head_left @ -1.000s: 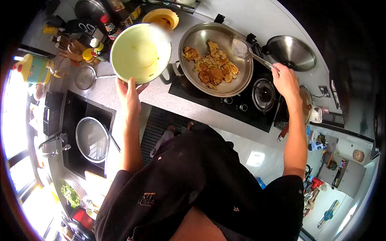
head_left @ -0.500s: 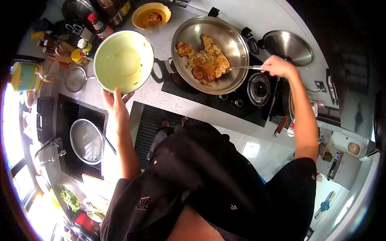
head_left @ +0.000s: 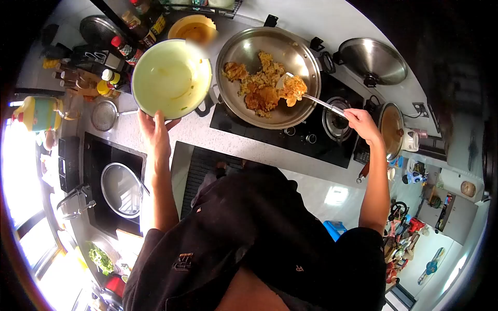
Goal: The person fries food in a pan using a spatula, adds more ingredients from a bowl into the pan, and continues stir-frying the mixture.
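Observation:
My left hand [head_left: 154,130] grips the lower rim of a pale green bowl [head_left: 168,78], tilted to show a few bits of residue inside. Just right of the bowl, a wide steel wok [head_left: 301,57] stands on the black cooktop [head_left: 249,124]. Browned, egg-like food [head_left: 257,85] lies in the wok. My right hand [head_left: 364,126] is closed around the handle of a metal spatula [head_left: 326,103]. A lump of the food [head_left: 292,90] rests on its head, over the wok's right side, covering most of the head.
Behind the green bowl stands a yellowish bowl [head_left: 179,26] with brown liquid. Sauce bottles [head_left: 124,50] crowd the back left. A steel lid [head_left: 373,62] leans at the back right, near another pan [head_left: 390,127]. The sink [head_left: 93,207] at left holds a round basin [head_left: 121,190].
The spatula has come up with a lump of food on it, and my right hand has moved down. The green bowl has shifted slightly right in view, in my left hand.

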Motion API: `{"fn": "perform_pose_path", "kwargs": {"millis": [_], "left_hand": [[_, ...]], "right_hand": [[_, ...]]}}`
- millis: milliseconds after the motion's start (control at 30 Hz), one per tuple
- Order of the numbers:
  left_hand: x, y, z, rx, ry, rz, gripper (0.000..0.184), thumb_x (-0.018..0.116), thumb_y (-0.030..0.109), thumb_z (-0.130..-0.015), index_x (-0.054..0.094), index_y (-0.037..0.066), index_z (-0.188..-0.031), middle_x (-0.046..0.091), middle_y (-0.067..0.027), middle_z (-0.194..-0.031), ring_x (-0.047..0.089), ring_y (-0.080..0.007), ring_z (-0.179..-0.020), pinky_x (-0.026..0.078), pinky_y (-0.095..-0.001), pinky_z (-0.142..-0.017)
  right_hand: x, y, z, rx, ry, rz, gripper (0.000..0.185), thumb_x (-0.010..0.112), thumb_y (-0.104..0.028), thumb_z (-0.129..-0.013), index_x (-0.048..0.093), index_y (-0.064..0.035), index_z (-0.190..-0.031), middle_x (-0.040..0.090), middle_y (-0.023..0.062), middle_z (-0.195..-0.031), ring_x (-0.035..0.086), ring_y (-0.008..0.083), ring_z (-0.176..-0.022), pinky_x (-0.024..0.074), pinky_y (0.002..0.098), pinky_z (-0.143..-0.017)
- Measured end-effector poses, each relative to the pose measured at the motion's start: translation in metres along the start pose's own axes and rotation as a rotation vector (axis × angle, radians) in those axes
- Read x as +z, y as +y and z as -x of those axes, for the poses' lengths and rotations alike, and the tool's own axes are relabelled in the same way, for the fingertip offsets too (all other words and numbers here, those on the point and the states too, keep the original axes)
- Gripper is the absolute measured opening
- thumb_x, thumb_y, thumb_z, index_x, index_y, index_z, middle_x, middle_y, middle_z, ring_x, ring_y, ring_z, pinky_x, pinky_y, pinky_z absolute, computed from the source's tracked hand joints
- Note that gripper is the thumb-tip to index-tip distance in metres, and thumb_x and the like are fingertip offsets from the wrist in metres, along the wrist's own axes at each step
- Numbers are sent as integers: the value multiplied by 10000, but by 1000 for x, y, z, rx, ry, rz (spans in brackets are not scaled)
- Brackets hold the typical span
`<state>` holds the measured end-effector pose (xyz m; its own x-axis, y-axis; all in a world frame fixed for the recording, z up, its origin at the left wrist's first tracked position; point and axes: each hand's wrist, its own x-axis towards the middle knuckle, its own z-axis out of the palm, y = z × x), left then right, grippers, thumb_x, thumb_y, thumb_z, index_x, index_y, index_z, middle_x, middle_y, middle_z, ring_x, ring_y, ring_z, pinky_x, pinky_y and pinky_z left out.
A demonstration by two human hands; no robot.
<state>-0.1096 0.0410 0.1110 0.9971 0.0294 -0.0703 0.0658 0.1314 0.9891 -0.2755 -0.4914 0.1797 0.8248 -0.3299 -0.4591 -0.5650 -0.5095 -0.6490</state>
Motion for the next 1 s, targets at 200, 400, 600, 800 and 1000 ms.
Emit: {"fn": "perform_pose_path", "kwargs": {"millis": [200,400,600,800,1000], "left_hand": [[43,6,-12,69,-78,-50,399,439,36,-1036,287,28,-1406,532,-185,-1267,693,-281,-1009,662,-342,-710],[94,-21,-24,34,-175,-67,482,470,9,-1008,232,6,-1427,558,-234,-1249,712,-296,-955,664,-349,-659],[150,-19,-31,-89,-369,-64,406,508,36,-979,336,-32,-1341,531,-215,-1264,684,-304,-1029,674,-356,-675],[150,-18,-35,-158,-390,62,386,453,0,-979,332,-24,-1344,494,-188,-1310,661,-285,-1081,678,-345,-718],[127,-4,-29,-73,-426,1,436,436,-36,-968,290,-21,-1378,471,-228,-1340,683,-300,-1051,679,-334,-702]], "right_hand": [[-23,-1,30,95,13,-216,282,587,-264,-1036,675,-36,-1176,433,-96,-651,338,13,-519,245,219,-445],[-33,-68,65,-101,264,-76,289,624,-202,-1014,676,-5,-1219,469,-72,-706,388,23,-616,297,204,-526],[19,-114,73,-387,393,152,290,608,-147,-1014,649,30,-1241,634,-4,-835,543,72,-731,448,240,-656],[80,-121,85,-588,617,617,268,680,-210,-945,688,-147,-1205,682,85,-899,684,304,-786,545,404,-671],[66,-114,88,-563,536,223,246,653,-99,-966,681,10,-1185,730,176,-1068,724,270,-956,546,347,-834]]}}
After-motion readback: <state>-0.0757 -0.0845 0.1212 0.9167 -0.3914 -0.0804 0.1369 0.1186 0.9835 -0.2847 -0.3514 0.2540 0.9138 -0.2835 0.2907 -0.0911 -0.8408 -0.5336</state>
